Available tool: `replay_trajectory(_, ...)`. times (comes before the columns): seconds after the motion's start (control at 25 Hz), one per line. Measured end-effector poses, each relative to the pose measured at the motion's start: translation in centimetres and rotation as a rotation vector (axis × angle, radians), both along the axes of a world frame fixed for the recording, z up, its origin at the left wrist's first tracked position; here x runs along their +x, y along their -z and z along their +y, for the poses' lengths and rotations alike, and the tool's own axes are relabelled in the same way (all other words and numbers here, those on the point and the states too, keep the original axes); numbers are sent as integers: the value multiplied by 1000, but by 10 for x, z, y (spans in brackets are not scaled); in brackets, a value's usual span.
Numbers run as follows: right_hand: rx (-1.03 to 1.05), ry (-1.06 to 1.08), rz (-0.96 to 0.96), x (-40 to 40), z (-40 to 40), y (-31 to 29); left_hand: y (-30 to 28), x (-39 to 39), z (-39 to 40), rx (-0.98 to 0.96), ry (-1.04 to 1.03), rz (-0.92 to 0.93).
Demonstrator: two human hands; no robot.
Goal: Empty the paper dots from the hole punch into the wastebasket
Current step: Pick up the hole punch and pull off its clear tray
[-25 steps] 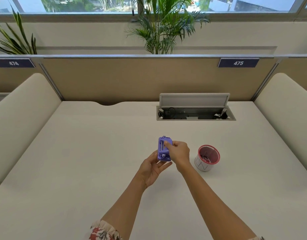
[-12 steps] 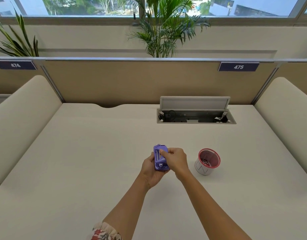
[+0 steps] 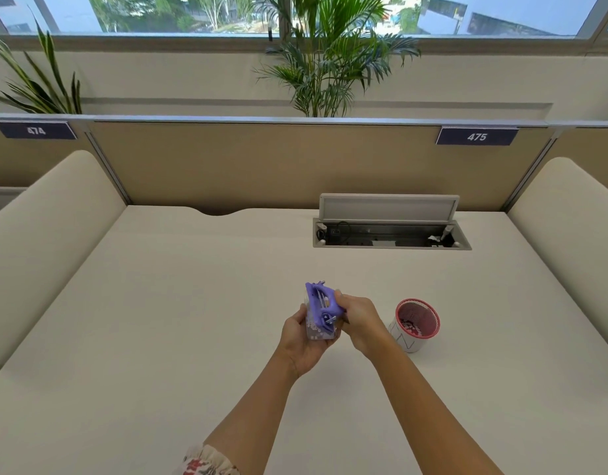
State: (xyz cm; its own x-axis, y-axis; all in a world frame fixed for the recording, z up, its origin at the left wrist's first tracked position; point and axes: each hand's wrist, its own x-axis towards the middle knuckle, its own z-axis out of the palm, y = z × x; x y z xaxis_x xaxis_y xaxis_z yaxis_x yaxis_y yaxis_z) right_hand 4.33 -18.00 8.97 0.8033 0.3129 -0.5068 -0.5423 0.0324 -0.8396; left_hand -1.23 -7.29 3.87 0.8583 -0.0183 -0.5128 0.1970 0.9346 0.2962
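Observation:
A purple hole punch [image 3: 321, 305] is held above the white desk, between both hands. My left hand [image 3: 304, 341] cups its clear bottom tray, where white and pink paper dots [image 3: 312, 329] show through. My right hand [image 3: 359, 322] grips the purple upper body from the right, and this body is tilted up away from the tray. A small white wastebasket with a red rim [image 3: 417, 323] stands on the desk just right of my right hand, with some dots lying inside it.
An open cable hatch [image 3: 391, 231] with its lid raised sits in the desk at the back right. Cream padded dividers [image 3: 45, 234] flank the desk on both sides, and a tan partition [image 3: 261, 166] closes the back.
The hands drew the punch closer and lower. The purple body has swung apart from the clear tray, which now shows the dots. The view tilted down slightly.

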Motion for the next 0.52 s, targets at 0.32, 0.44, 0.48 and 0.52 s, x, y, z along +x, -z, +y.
replay_trajectory(0.32,509,176,469,20,-33,7,11,4,9,61,-7,69)
replay_trajectory(0.44,553,158,491,22,-38,22,15,5,13,90,-54,104)
replay_trajectory(0.48,548,153,486,22,-38,28,16,5,15,97,-71,116)
replay_trajectory(0.52,540,152,490,23,-38,34,17,5,17,101,-85,126)
